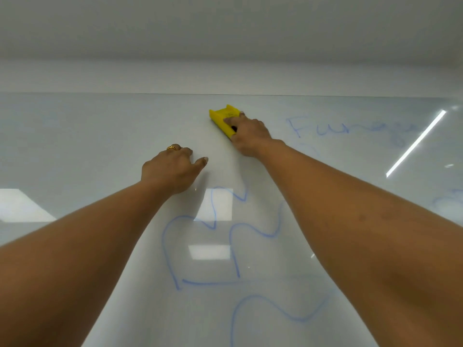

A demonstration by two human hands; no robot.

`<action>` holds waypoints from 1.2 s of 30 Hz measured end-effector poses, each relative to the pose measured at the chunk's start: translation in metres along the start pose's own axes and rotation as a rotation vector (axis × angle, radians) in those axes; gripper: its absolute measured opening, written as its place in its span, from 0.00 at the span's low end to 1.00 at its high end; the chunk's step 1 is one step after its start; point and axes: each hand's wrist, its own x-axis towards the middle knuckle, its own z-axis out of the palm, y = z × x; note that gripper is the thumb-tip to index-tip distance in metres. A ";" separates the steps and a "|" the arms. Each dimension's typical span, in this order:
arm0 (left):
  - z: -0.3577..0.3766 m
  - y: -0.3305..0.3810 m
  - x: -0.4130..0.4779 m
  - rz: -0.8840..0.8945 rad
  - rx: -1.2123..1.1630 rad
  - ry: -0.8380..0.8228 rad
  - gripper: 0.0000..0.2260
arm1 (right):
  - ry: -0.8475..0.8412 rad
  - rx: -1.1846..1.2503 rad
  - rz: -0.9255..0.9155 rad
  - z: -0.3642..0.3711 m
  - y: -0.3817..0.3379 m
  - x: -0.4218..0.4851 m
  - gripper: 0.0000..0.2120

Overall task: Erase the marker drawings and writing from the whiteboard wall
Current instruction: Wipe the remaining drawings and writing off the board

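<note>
**Glossy whiteboard wall (100, 126), top strip mid-wipe**

The board's shiny white with ceiling lights reflecting all over it, and the blue marker is pretty faint. My right hand (250, 139) is clamped on the yellow eraser (223, 117), pressed flat to the board up near its top edge. My left hand (167, 171) is just below and beside it, fingers curled on nothing, propped against the board.

I'd say I'm on the upper strip. The blue writing (350, 127) sits right of my eraser hand, and the big squiggly drawing (225, 246) is below both hands, between my forearms. Next move is probably a firm sideways sweep right over the writing, keeping the eraser flat, then down to the squiggles.
</note>
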 end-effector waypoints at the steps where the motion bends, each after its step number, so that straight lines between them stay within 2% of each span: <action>1: 0.000 0.000 0.000 0.001 0.003 -0.002 0.25 | -0.006 0.002 -0.017 0.003 -0.006 -0.001 0.25; 7: -0.005 -0.005 0.000 0.009 0.023 -0.029 0.24 | -0.009 -0.024 -0.034 0.007 0.002 0.001 0.24; 15: -0.003 -0.009 -0.002 0.034 -0.001 -0.045 0.24 | 0.072 -0.147 0.218 -0.035 0.083 -0.011 0.24; 21: -0.005 -0.008 0.003 0.020 0.024 -0.068 0.24 | 0.074 -0.146 0.306 -0.035 0.093 -0.008 0.25; 25: -0.004 0.002 0.006 -0.022 0.048 -0.048 0.25 | 0.080 -0.132 0.239 -0.021 0.077 -0.004 0.23; 30: -0.002 0.024 0.016 -0.081 0.023 -0.013 0.27 | 0.019 -0.107 0.012 -0.007 0.043 -0.007 0.24; 36: 0.008 0.077 0.026 0.081 -0.080 -0.021 0.26 | -0.021 -0.093 -0.015 -0.021 0.071 -0.010 0.25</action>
